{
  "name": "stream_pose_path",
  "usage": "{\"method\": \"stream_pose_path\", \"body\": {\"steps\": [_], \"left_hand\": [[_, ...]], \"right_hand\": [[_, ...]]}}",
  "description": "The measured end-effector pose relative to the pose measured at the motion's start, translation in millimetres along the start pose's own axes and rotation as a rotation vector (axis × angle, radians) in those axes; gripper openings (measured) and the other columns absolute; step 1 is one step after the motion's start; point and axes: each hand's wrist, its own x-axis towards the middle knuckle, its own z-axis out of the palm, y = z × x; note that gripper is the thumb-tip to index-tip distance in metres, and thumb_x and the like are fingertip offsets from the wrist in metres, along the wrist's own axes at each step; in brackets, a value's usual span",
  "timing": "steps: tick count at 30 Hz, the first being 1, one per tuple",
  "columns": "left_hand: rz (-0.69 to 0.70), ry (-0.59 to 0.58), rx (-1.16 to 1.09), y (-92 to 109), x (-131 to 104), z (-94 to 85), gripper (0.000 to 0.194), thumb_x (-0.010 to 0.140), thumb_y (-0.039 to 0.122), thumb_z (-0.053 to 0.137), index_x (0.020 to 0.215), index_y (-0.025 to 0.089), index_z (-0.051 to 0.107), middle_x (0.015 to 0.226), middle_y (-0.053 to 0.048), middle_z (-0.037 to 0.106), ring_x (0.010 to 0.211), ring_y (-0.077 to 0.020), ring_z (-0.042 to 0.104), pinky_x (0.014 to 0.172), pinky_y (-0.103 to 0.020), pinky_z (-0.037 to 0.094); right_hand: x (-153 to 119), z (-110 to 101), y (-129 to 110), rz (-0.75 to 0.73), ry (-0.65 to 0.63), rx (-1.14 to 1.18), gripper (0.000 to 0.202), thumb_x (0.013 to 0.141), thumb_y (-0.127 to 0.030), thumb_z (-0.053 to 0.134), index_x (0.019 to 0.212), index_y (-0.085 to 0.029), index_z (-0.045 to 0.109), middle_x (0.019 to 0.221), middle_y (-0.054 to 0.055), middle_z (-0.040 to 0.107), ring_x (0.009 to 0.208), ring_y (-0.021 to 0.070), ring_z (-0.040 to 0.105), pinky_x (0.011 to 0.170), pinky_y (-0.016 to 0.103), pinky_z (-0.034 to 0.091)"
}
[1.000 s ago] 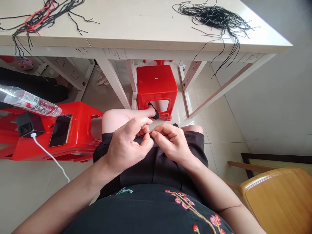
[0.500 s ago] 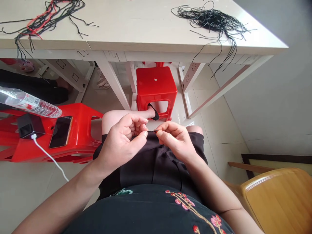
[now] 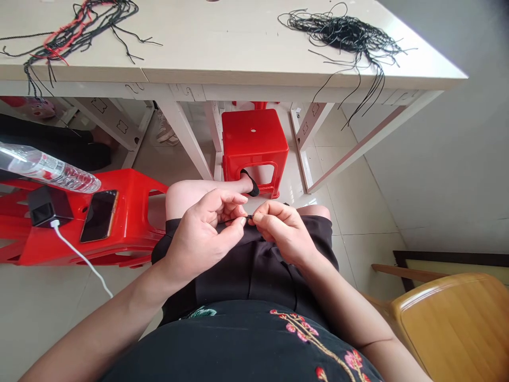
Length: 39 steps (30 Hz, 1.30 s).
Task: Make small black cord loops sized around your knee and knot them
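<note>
A short stretch of thin black cord (image 3: 249, 217) shows between my two hands, above my lap. My left hand (image 3: 210, 228) pinches it between thumb and fingers, with the other fingers curled. Close beside it on the right, my right hand (image 3: 284, 228) grips the cord with thumb and forefinger. Most of the cord is hidden by the fingers and hard to see against the dark cloth.
On the white table (image 3: 222, 48) lie a black cord bundle (image 3: 342, 33) and black and red braided cords (image 3: 79, 29). A red stool (image 3: 254, 132) stands beneath. Left, another red stool (image 3: 137, 212) bears a phone (image 3: 99, 215) and bottle (image 3: 51, 167). A wooden chair (image 3: 457, 323) is right.
My left hand has shifted slightly right, and the gap between my hands is narrower. The red bit by my right fingertips no longer shows.
</note>
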Motion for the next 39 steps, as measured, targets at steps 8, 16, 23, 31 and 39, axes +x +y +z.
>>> {"method": "stream_pose_path", "body": {"steps": [8, 16, 23, 31, 39], "left_hand": [[0.021, -0.048, 0.016, 1, -4, -1.3, 0.028, 0.076, 0.011, 0.062, 0.102, 0.019, 0.059, 0.081, 0.001, 0.063, 0.073, -0.0093, 0.063, 0.070, -0.020, 0.055], [0.154, -0.002, 0.168, 4, -9, -6.3, 0.030, 0.075, 0.010, 0.061, 0.102, 0.024, 0.060, 0.078, 0.002, 0.063, 0.070, -0.0112, 0.063, 0.068, -0.024, 0.056], [0.264, 0.021, 0.214, 6, -7, -1.6, 0.042, 0.071, 0.004, 0.058, 0.104, 0.029, 0.058, 0.073, 0.004, 0.056, 0.067, -0.0114, 0.059, 0.063, -0.025, 0.053], [0.218, -0.053, -0.023, 6, -3, -1.9, 0.045, 0.073, 0.005, 0.059, 0.110, 0.030, 0.056, 0.089, 0.001, 0.061, 0.083, -0.0122, 0.061, 0.074, -0.025, 0.054], [0.298, -0.052, 0.296, 5, -1, -1.4, 0.046, 0.071, 0.006, 0.062, 0.109, 0.031, 0.062, 0.093, -0.002, 0.069, 0.081, -0.0175, 0.065, 0.079, -0.035, 0.056]], "right_hand": [[0, 3, 4, 0.065, -0.051, 0.136, 0.018, 0.076, -0.029, 0.060, 0.064, -0.017, 0.053, 0.047, -0.009, 0.034, 0.043, 0.0038, 0.023, 0.043, 0.019, 0.018], [-11, 9, -4, -0.120, -0.115, -0.220, 0.029, 0.084, -0.036, 0.057, 0.064, -0.017, 0.050, 0.056, -0.004, 0.049, 0.052, 0.0063, 0.040, 0.051, 0.021, 0.032], [-10, 11, -4, -0.218, -0.036, -0.283, 0.029, 0.084, -0.038, 0.057, 0.065, -0.017, 0.049, 0.058, -0.005, 0.043, 0.056, 0.0072, 0.036, 0.053, 0.022, 0.032], [-8, 4, -2, -0.088, -0.112, 0.080, 0.027, 0.082, -0.038, 0.062, 0.067, -0.018, 0.051, 0.053, -0.008, 0.039, 0.047, 0.0045, 0.027, 0.047, 0.022, 0.022], [-8, 3, -2, -0.025, -0.097, 0.106, 0.029, 0.079, -0.040, 0.064, 0.065, -0.018, 0.051, 0.049, -0.008, 0.039, 0.045, 0.0042, 0.029, 0.046, 0.021, 0.025]]}}
